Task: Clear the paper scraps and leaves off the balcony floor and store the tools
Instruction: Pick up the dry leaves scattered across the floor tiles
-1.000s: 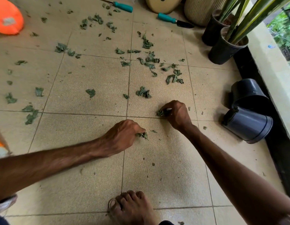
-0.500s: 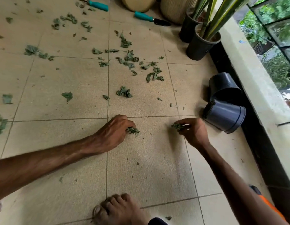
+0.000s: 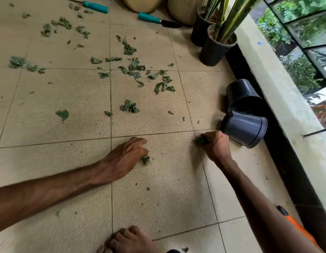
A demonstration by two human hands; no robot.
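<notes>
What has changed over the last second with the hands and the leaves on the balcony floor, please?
The right hand, gripping a wad of leaves, has moved rightward to the mouth of the toppled grey pot. Nothing was let go. The left hand still pinches a leaf scrap on the floor; the scattered leaves and teal-handled tools lie as before.

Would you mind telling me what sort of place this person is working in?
Most likely a home balcony: a tiled floor strewn with leaves, potted plants beside a low wall, and greenery beyond it.
</notes>
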